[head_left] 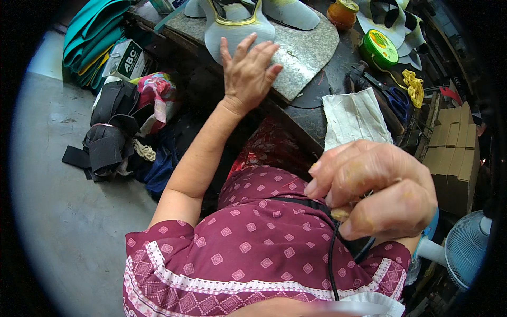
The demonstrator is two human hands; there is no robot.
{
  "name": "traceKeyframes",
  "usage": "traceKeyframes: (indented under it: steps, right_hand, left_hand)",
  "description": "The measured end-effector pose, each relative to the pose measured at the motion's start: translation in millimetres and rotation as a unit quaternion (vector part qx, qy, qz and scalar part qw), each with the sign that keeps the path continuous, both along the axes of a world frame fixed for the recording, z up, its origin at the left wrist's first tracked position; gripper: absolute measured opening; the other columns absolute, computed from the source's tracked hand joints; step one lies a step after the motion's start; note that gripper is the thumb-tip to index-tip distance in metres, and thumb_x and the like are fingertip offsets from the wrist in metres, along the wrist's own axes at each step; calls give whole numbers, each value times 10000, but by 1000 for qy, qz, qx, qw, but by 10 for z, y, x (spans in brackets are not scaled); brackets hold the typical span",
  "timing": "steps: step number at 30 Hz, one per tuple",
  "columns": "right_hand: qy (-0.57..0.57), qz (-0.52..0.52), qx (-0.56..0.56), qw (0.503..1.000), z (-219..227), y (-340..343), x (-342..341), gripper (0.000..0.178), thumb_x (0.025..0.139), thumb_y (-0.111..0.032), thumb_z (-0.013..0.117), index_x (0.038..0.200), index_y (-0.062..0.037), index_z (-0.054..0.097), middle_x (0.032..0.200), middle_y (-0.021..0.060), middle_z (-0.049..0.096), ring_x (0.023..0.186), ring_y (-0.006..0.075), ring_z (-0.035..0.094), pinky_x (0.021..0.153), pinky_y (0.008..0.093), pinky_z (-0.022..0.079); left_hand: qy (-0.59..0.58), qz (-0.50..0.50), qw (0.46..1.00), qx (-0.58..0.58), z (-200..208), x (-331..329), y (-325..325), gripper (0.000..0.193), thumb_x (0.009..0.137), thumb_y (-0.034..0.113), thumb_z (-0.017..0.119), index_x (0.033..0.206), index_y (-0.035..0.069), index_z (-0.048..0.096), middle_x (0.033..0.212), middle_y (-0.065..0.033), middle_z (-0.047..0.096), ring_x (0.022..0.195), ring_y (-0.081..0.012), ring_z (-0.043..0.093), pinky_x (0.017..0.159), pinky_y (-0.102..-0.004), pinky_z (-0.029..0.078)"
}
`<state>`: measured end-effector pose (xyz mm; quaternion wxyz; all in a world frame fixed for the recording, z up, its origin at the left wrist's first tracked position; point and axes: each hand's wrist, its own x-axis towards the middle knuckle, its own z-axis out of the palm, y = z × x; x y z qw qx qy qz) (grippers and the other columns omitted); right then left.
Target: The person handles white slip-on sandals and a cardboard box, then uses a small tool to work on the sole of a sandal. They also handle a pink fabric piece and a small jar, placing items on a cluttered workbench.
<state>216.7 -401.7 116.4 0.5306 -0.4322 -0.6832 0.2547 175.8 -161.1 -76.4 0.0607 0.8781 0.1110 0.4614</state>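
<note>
My left hand [250, 71] lies with its fingers apart on a pale grey shoe upper [219, 39], whose opening has a yellowish edge. The upper rests on a speckled stone slab [311, 58], beside another grey shoe upper [290, 13] to its right. Raised close to the camera on the right is my right hand [383, 185], its fingers curled in. Whatever its fingertips pinch, if anything, is too small or hidden to name. Yellowish residue marks those fingers. Below and beyond this hand, a creased white sheet [354, 116] lies on the dark bench.
At the bench's right are an orange-brown jar [342, 15], a round green container [377, 48], dark-handled scissors [396, 100] and a yellow bundle [413, 89]. A cardboard box [451, 153] and blue fan [467, 248] stand further right. Teal sheets [95, 37] and dark scraps [113, 137] are left.
</note>
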Motion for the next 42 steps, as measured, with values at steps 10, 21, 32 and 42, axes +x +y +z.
traceKeyframes:
  steps: [10, 21, 32, 42]
  right_hand:
    - [-86, 9, 55, 995, -88, 320, 81, 307, 871, -343, 704, 805, -43, 695, 707, 59, 622, 633, 210, 651, 588, 331, 551]
    - [-210, -28, 3, 977, -306, 258, 380, 361, 922, -356, 655, 730, -69, 552, 632, 43, 524, 534, 228, 564, 475, 343, 429]
    - [-37, -396, -106, 911, -604, -974, 1109, 268, 1059, -265, 464, 950, -35, 549, 745, 6, 502, 650, 75, 478, 603, 216, 402]
    - [5, -439, -104, 892, -922, -1238, 1159, 140, 1046, -148, 489, 1064, -18, 539, 840, 13, 549, 757, 76, 561, 733, 219, 468]
  left_hand:
    - [23, 41, 998, 38, 110, -55, 105, 381, 930, 380, 612, 1186, 104, 673, 1232, -77, 651, 1289, -316, 485, 1173, -579, 159]
    - [96, -38, 995, 2, 182, 201, -174, 293, 867, 312, 665, 1073, 112, 727, 1155, -66, 680, 1310, -331, 476, 1139, -610, 246]
    - [125, -74, 989, 23, 227, 243, -171, 150, 838, 183, 696, 973, 131, 734, 996, 8, 692, 1077, -245, 570, 1097, -548, 320]
    - [123, -137, 983, 1, 397, 332, -439, 285, 817, -2, 600, 1063, 128, 661, 857, -77, 635, 879, -292, 579, 824, -419, 418]
